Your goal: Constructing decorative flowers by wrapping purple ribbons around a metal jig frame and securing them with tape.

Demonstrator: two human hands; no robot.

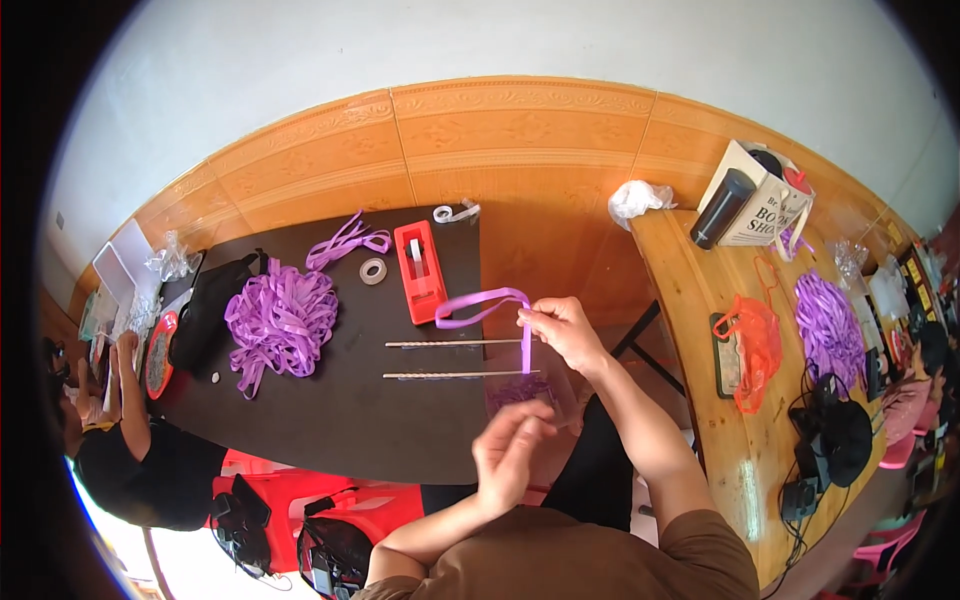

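My right hand (562, 332) pinches a purple ribbon (482, 298), which loops out to the left over the table edge. One end of the ribbon hangs down across the tips of two thin metal rods (440, 376). The rods lie side by side on the dark table, their twisted parts on the tabletop and their tips past its right edge. Closer to my body, my left hand (510, 452) is closed, thumb against curled fingers and slightly blurred; whether it holds anything is hidden. Under the rod tips, a clear plastic box (562, 392) contains small purple pieces.
The dark table (400, 430) bears a purple ribbon heap (283, 325), a red tape dispenser (420, 272) and a tape roll (373, 271). A wooden table (690, 300) at right holds a bottle (722, 208), tote bag and more ribbon. Another person (140, 470) works at far left.
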